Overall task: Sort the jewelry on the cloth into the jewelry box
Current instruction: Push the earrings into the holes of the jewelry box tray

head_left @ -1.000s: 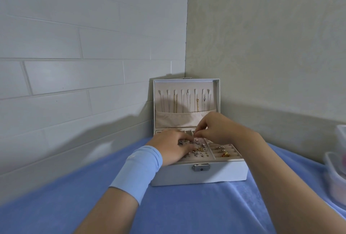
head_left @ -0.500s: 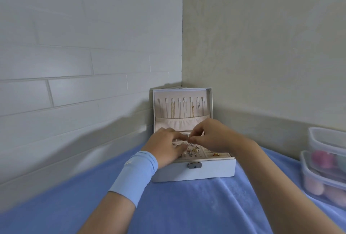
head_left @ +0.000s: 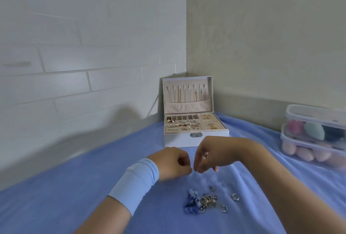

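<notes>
Blue cloth (head_left: 74, 187) is spread under everything; the jewelry box (head_left: 194, 138) is taken as reference. The unsorted jewelry pile (head_left: 204, 201) is seen in front of the box, well apart from it, on the near side of both hands. One loose ring (head_left: 235, 196) is set just right of the pile.

Handling, as judged: the pieces are expected to be light, small and slippery. Chains and blue beaded bits are expected to be limp and tangle-prone. A fingertip pinch on one ring band or hook is advised, since neighbours are likely to be dragged if the heap is pulled.

The left hand (head_left: 174, 163) and right hand (head_left: 207, 157) are held between box and pile, fingers curled, fingertips nearly met. Whether anything is pinched cannot be told; it would be too small.

Box: the lid is stood upright, with chains hung inside above a gathered pocket. The tray's left field is covered with studs and pearl-like pieces. A few gold pieces are held in the right-hand slots. The back cells are hard to read.

Right of the box, well apart, two stacked clear tubs (head_left: 314, 134) are filled with pink, teal and dark rounded items.
</notes>
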